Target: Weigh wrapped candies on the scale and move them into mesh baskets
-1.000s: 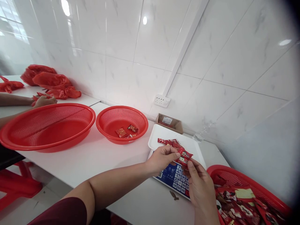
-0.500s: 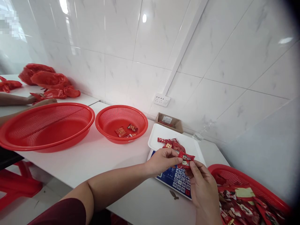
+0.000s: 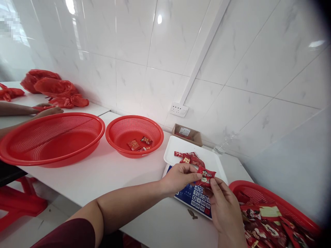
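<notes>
Between my two hands is a small red snack packet (image 3: 206, 176) with cartoon figures on it. My left hand (image 3: 181, 177) pinches its left side between thumb and fingers, and my right hand (image 3: 223, 198) grips its right side. Behind and below them stands a digital scale (image 3: 192, 201) with a blue keypad, partly covered by my hands. Several red packets (image 3: 190, 157) lie on the scale's white tray (image 3: 214, 160). At the lower right, a red basket (image 3: 275, 194) holds a heap of red packets (image 3: 270, 227).
A small red basket (image 3: 134, 119) with a few packets and a large red basket (image 3: 99, 136) stand to the left on the white table (image 3: 108, 179). Behind the scale are a cardboard box (image 3: 196, 137) and clear plastic (image 3: 223, 144). A co-worker's hands (image 3: 49, 109) touch red bags (image 3: 57, 88).
My hands keep hold of the packet and have barely moved. At the far left, the co-worker's hands have shifted slightly on the red plastic.
</notes>
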The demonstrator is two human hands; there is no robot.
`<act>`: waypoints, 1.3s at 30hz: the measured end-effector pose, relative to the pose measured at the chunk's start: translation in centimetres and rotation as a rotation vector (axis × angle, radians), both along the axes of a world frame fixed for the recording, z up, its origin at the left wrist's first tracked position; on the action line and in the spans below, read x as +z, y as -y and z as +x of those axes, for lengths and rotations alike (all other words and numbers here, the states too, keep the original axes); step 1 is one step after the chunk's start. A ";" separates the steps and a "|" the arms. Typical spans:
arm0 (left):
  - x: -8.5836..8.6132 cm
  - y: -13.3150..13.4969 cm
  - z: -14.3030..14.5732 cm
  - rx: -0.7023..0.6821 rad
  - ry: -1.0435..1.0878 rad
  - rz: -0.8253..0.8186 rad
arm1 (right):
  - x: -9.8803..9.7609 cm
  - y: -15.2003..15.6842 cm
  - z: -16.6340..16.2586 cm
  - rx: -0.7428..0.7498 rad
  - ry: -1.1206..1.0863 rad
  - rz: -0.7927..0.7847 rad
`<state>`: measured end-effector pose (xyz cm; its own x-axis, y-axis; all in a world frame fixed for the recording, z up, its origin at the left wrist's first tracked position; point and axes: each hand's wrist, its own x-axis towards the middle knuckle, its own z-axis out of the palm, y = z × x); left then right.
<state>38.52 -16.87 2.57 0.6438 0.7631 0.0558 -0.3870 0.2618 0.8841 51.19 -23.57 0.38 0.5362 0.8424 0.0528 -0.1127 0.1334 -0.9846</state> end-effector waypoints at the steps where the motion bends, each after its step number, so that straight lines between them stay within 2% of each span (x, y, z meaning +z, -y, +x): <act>1: 0.0 0.0 0.0 -0.005 -0.003 0.008 | -0.1 0.0 0.1 -0.007 0.005 -0.002; 5: -0.2 -0.1 -0.2 -0.012 -0.025 0.071 | -0.1 0.2 0.2 -0.017 -0.020 -0.024; 11: -0.4 -0.2 -0.5 0.059 -0.082 0.307 | 0.6 0.1 -0.4 -0.019 -0.068 0.028; 14: -0.3 -0.1 -0.6 0.065 -0.056 0.365 | 0.5 0.1 -0.4 -0.024 -0.085 0.040; 24: -0.6 -0.1 -0.1 -0.005 0.069 0.194 | 0.1 0.3 -0.1 0.019 -0.142 0.034; 39: -1.0 -0.1 0.1 0.001 0.038 0.225 | 0.7 0.8 -0.4 0.033 -0.202 0.038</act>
<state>38.58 -16.74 1.61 0.6377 0.7290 0.2489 -0.4209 0.0591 0.9052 50.80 -24.34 1.07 0.5113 0.8591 -0.0210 -0.3124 0.1631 -0.9358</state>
